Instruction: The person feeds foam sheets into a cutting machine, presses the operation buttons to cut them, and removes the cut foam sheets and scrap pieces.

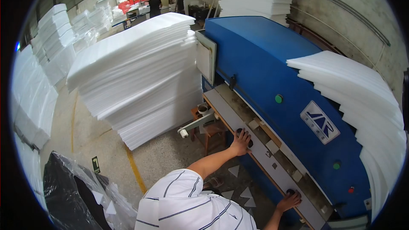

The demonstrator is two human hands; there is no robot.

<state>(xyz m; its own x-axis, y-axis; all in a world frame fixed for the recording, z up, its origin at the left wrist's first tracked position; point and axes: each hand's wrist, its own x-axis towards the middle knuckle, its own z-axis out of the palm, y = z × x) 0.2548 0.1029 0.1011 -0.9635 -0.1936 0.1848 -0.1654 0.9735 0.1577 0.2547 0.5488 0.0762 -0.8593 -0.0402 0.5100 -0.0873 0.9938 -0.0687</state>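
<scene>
My left hand [241, 143] is on the long grey front ledge [224, 110] of a blue machine [264, 55], its fingers spread over a round black knob or button. Farther down the same ledge, at the lower right, my right hand [291, 200] rests on another dark round piece, fingers bent over it. Small white foam blocks [273, 147] sit behind the ledge, between and beside the hands. Green buttons [278, 99] and a red one [351, 190] show on the machine's blue face.
A tall stack of white foam sheets [140, 76] stands left of the machine; more sheets [349, 85] drape over its right side. A wooden stool [214, 134] is below the ledge. White triangular scraps [246, 193] lie on the floor. Another person [155, 5] stands far back.
</scene>
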